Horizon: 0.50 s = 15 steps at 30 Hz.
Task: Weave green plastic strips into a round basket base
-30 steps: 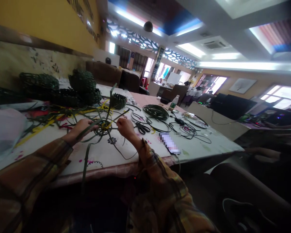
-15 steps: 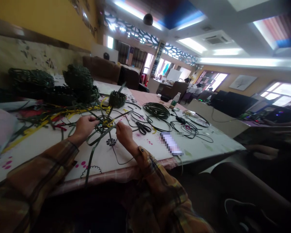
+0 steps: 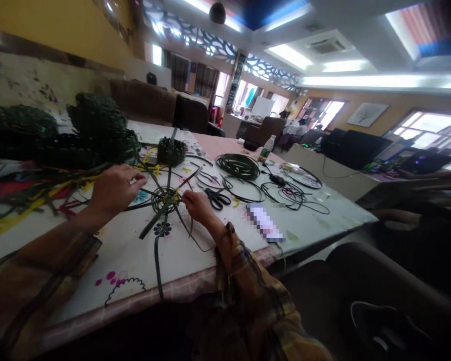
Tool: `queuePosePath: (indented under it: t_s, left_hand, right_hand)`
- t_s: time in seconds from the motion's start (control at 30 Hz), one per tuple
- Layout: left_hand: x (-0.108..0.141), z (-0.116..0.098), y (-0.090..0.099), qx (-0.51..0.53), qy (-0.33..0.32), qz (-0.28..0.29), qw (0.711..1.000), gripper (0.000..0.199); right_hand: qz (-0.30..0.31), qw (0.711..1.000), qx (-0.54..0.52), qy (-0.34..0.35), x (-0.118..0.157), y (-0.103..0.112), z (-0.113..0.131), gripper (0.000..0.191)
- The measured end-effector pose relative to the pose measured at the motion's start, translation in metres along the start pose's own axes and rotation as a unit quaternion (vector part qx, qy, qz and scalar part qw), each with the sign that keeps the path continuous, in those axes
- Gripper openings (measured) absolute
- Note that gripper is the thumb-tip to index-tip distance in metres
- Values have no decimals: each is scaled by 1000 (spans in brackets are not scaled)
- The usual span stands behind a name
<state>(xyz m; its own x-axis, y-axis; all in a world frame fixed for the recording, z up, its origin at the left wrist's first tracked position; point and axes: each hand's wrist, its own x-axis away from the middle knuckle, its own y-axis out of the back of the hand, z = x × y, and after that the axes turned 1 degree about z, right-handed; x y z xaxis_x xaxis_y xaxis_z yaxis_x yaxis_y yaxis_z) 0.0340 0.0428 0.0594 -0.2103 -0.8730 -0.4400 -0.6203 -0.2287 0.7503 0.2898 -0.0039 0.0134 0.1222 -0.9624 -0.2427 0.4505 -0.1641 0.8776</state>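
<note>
A round weaving [image 3: 166,199] of dark green strips, yellow at its centre, lies on the table with long strip ends spreading out like spokes. My right hand [image 3: 197,205] is closed at its right edge, fingers pinched on a green strip. To the left of the weaving and apart from it, my left hand [image 3: 115,189] is raised with thumb and fingers slightly apart, nothing visible in them. One wide strip [image 3: 154,224] slants toward the table's front. Just behind the weaving stands a small woven green basket [image 3: 172,151].
Black-handled scissors [image 3: 218,199] lie right of my right hand, with a phone [image 3: 265,222] beyond. Coiled green strips [image 3: 238,167] and a bottle [image 3: 267,148] stand farther back. Large woven pieces [image 3: 97,120] and yellow strips [image 3: 26,210] crowd the left side.
My left hand has let go at the weaving and moved left, its fingers opening. The wide strip now lies across the weaving. My right hand stays at the right edge; the view has shifted slightly.
</note>
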Motion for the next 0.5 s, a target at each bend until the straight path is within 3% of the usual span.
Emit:
queuePosePath:
  t_s: [0.07, 0.2, 0.3, 0.5]
  left_hand:
    - [-10, 0, -5, 8, -37, 35, 999, 33]
    - [-24, 1, -27, 112, 21, 168, 979, 48]
    - [-29, 1, -38, 148, 28, 195, 969, 59]
    - [-26, 3, -47, 210, 81, 278, 934, 43]
  right_hand:
    - [5, 999, 14, 33, 0, 0, -1, 19]
    - [17, 994, 50, 94, -1, -1, -5, 25]
    - [27, 993, 43, 107, 0, -2, -9, 24]
    - [18, 991, 20, 131, 1, -7, -6, 25]
